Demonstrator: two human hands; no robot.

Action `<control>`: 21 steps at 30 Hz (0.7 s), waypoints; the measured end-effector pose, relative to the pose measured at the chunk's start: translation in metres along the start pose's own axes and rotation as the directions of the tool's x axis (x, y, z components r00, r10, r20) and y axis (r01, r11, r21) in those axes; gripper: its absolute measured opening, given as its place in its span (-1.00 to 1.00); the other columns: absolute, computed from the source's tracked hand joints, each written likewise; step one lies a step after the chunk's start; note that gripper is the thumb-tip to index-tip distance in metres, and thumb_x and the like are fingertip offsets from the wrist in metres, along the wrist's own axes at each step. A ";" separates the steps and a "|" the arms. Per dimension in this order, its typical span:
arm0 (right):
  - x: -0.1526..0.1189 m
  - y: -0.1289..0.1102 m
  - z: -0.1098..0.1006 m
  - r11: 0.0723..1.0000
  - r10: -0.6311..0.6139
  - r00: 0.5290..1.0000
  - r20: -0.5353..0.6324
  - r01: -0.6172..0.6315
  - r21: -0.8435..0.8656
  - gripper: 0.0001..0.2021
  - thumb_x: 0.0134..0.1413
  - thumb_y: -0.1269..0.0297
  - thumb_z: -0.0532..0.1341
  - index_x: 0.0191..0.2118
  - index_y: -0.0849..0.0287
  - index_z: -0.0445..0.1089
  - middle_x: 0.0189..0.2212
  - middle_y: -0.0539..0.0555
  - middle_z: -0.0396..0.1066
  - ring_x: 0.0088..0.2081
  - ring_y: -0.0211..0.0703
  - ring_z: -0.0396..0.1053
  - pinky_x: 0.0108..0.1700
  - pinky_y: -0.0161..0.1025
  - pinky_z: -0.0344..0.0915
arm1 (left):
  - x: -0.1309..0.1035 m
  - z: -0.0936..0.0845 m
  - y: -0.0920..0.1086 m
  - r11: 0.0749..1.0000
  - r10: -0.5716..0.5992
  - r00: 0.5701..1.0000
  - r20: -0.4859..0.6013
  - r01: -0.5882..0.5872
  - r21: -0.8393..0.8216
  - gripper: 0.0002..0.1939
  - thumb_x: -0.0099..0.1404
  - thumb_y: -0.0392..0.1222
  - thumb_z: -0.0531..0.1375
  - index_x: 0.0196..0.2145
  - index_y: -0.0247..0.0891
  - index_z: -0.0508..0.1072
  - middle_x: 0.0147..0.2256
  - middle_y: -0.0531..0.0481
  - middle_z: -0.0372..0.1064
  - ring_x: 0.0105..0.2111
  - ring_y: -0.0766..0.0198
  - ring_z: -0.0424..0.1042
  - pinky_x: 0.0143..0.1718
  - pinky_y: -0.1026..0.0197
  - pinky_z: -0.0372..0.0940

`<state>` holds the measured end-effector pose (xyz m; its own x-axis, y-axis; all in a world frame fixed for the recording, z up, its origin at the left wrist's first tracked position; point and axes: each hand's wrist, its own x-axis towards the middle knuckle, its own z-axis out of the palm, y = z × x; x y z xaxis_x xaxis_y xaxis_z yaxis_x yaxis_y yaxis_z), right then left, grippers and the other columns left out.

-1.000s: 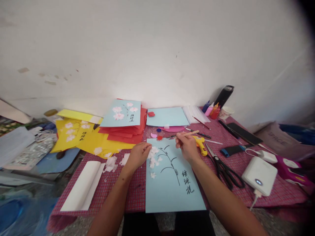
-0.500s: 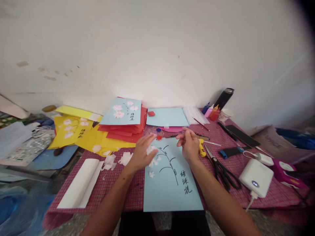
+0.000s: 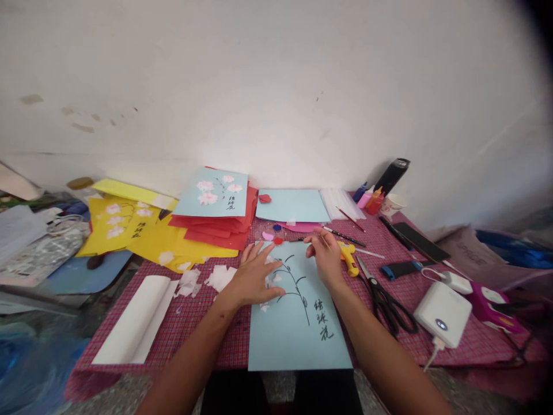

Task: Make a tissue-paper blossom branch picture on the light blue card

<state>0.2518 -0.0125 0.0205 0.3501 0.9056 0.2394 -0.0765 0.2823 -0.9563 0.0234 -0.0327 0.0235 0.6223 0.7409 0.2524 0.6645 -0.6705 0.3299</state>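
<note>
A light blue sheet of card lies before me, with a black ink branch and written characters on it. Over its upper left part my left hand rests with fingers spread, holding nothing. White paper flowers on the card show partly from beneath that hand. Above the card's upper right edge, my right hand is closed with thumb and fingertips together. Whatever is in that pinch, if anything, is too small to make out. Beside the right hand lies a yellow glue gun.
Black-handled scissors and a white charger block lie on the right. To the left are white paper scraps, folded white paper and yellow sheets. A finished flower card tops a red paper stack behind.
My left hand has come down onto the card over the white flowers, its fingers spread. The right hand has shifted slightly and stays pinched. The whole view has moved a little.
</note>
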 end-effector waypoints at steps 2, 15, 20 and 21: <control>0.001 0.000 0.000 1.000 -0.002 1.000 0.002 0.002 -0.016 -0.71 0.12 0.23 0.16 -0.02 0.11 0.23 -0.34 -0.01 0.42 -0.60 -0.35 0.26 -0.54 -0.34 0.19 | 0.000 0.000 0.001 1.000 0.010 1.000 -0.007 -0.010 -0.009 -0.33 0.01 0.28 0.31 0.04 -0.03 0.45 0.32 -0.10 -0.01 0.32 -0.24 -0.18 0.27 -0.31 -0.32; 0.000 0.003 -0.005 0.988 -0.094 0.994 0.052 0.100 -0.114 -0.74 0.23 0.15 0.10 -0.06 0.15 0.34 -0.38 0.02 0.42 -0.58 -0.32 0.27 -0.53 -0.34 0.19 | 0.005 -0.001 0.001 0.995 -0.037 0.983 -0.178 0.020 -0.101 -0.70 0.36 0.02 0.08 -0.29 -0.15 0.54 0.19 -0.05 0.23 0.27 -0.01 0.02 0.27 -0.18 -0.14; 0.000 0.011 -0.004 0.974 -0.085 0.990 0.109 0.106 -0.201 -0.70 0.17 0.17 0.17 0.00 0.11 0.31 -0.21 0.09 0.44 -0.47 -0.26 0.35 -0.48 -0.31 0.29 | 0.009 -0.004 0.002 0.937 -0.172 0.886 -0.430 0.012 -0.350 -0.50 0.41 -0.03 0.02 0.26 -0.10 0.14 0.30 -0.17 0.00 0.25 0.03 0.09 0.23 -0.11 0.05; 0.001 0.013 -0.004 0.972 -0.073 0.990 0.123 0.098 -0.211 -0.64 0.13 0.19 0.20 0.05 0.10 0.28 -0.16 0.11 0.43 -0.42 -0.22 0.38 -0.45 -0.28 0.32 | 0.009 -0.004 0.002 0.902 -0.230 0.846 -0.480 0.000 -0.433 -0.46 0.41 -0.03 0.02 0.30 -0.09 0.06 0.31 -0.18 -0.03 0.22 0.03 0.14 0.20 -0.10 0.11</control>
<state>0.2547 -0.0093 0.0075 0.2374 0.9145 0.3276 0.1573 0.2966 -0.9420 0.0288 -0.0269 0.0303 0.1750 0.7997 0.5744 0.4201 -0.5882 0.6910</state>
